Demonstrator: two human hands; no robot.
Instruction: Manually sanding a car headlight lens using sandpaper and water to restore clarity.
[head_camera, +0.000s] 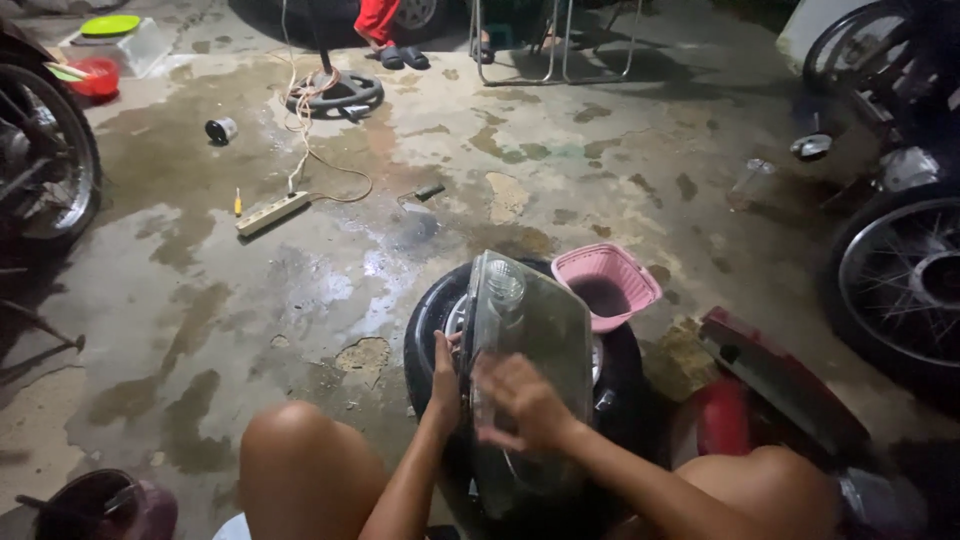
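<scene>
Far left: spoked motorcycle wheel (45, 150), red plastic bowl (97, 77). Then white power strip w/ cord (272, 213) on wet, stained concrete floor (250, 300). Ctr: left hand (445, 385) clamped on left edge of clear plastic headlight lens (530, 330), held upright over a black rubber tyre (430, 330) lying flat btwn the knees. Right hand (522, 402) pressed on lens face, fingers apart, blurred. Just right: pink slotted plastic basket (608, 283), red bike panel (775, 375), then another spoked wheel (900, 280).

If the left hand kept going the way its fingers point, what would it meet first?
The left hand points up along the edge of the clear headlight lens it grips; beyond that, probably the black tyre, though depth is unclear.
</scene>
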